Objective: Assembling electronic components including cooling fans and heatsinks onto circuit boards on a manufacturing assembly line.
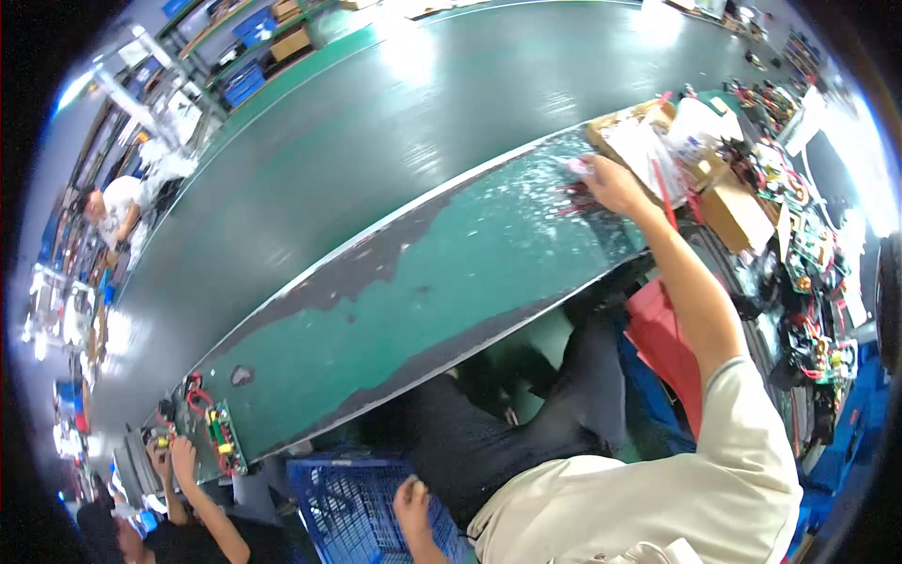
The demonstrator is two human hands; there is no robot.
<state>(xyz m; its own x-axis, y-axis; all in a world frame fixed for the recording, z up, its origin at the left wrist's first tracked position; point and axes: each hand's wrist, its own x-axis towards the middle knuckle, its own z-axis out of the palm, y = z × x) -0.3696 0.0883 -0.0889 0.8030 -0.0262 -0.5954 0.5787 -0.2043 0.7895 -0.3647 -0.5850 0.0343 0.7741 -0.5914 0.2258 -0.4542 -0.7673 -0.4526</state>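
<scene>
Here's the right hand point(615, 184), arm stretched well out to the far right end of the counter point(498, 249), its fingertips closed on a small pink piece point(576, 166), too blurred to name. That piece sits just above a tangle of dark red leads point(570, 200) and right beside an open cardboard box point(602, 139); the pinch looks light, probably because there is so little to hold, and the long reach comes from the parts being heaped at that end. Down at the lap, the left hand point(412, 509) is half curled by the blue basket point(343, 463); whether anything is in those fingers, I cannot tell. The basket stands low beside the knee, handy for that arm, I'd judge. Behind the right wrist, a brown carton point(738, 218) and piled boards point(813, 249) crowd the side, likely stacked there to stay within reach. And over at the left end, a co-worker's hands point(177, 459) work close in at small parts, a green circuit board point(223, 437) lying just beside them.
</scene>
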